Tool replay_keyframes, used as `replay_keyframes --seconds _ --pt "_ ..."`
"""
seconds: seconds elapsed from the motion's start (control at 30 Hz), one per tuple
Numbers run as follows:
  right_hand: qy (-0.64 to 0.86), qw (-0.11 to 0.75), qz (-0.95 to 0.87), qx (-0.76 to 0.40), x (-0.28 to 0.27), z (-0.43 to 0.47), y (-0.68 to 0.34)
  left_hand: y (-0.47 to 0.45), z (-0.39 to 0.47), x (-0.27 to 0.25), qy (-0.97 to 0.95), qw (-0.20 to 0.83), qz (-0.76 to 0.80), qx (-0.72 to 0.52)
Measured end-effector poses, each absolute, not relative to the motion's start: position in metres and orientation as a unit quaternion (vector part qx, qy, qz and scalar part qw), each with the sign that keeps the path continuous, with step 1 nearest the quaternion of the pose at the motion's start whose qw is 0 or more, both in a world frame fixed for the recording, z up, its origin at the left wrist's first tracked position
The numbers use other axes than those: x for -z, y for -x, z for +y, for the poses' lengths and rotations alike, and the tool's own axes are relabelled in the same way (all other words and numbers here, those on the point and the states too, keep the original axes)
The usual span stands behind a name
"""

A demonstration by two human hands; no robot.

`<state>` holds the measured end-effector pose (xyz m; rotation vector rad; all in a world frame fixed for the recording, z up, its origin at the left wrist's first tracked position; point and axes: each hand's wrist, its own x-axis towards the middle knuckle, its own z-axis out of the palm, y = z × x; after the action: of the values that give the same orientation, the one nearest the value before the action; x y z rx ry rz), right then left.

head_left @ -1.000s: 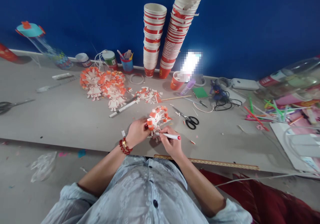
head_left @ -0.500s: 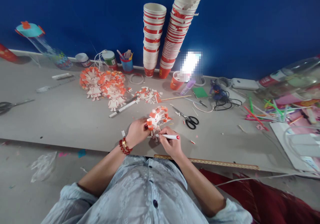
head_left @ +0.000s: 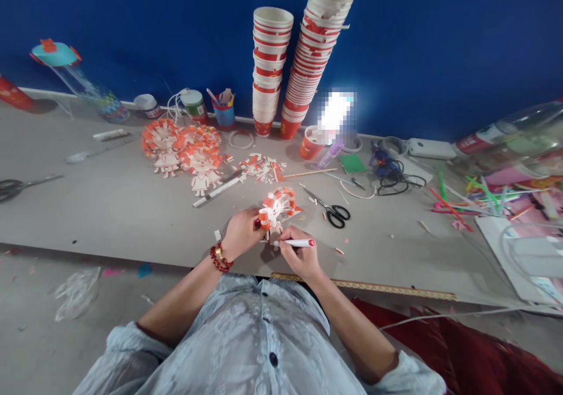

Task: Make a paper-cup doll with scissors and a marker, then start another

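My left hand is closed on the left edge of a paper doll, which has a white face and orange-and-white curled strips around its head. In my right hand is a white marker with a red end, held in a writing grip. Its tip is at the doll's lower body, where the exact contact is too small to make out. Several similar finished-looking paper dolls lie grouped to the left, beyond my left hand.
Black-handled scissors lie right of the doll. Paper scraps are heaped behind it. Two tall stacks of paper cups stand against the blue wall. A pixelated bright patch hides something beside a red cup. Pens and straws clutter the right.
The marker's tip has shifted slightly down along the doll's lower body, with my right hand moving a little. My left hand stays in place on the doll.
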<state>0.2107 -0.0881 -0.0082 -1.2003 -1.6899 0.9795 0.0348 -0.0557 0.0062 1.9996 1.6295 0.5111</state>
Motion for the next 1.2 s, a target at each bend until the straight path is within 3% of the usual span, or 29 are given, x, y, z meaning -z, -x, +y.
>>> replay_keyframes --seconds 1.2 --pt "0.448 0.434 -0.691 -0.365 0.0111 -0.0883 -0.2115 -0.0348 -0.0556 -0.0034 -0.733 0.263 0.593 -0.206"
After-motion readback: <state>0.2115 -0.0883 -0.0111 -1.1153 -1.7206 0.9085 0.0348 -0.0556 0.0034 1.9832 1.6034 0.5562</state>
